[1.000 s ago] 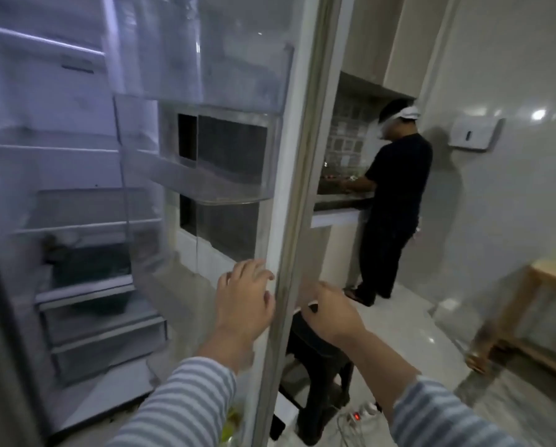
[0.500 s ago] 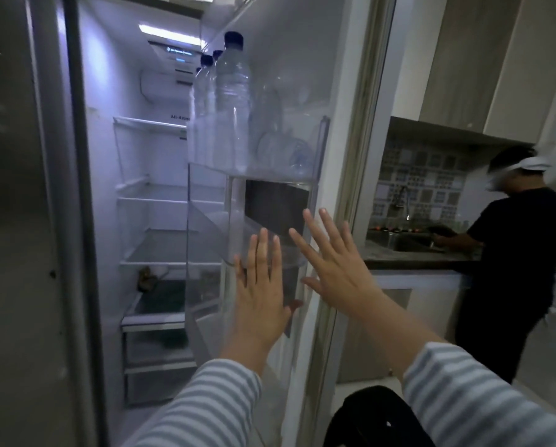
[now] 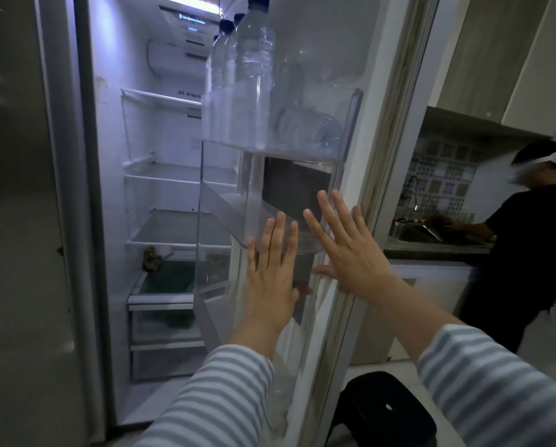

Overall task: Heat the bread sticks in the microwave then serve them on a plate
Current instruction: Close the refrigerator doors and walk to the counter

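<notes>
While standing at the lit fridge (image 3: pixel 160 195), pressing left hand (image 3: pixel 272 279) and right hand (image 3: pixel 347 250), fingers straight, gripping nothing, against its door shelf (image 3: pixel 238 221).

Dim room, fridge light (image 3: pixel 186 1) glowing — edges blurred, seemingly warped

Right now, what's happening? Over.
Left hand and right hand flat, open, against the fridge door. No bread sticks seen. Water bottles in door shelf.
</notes>
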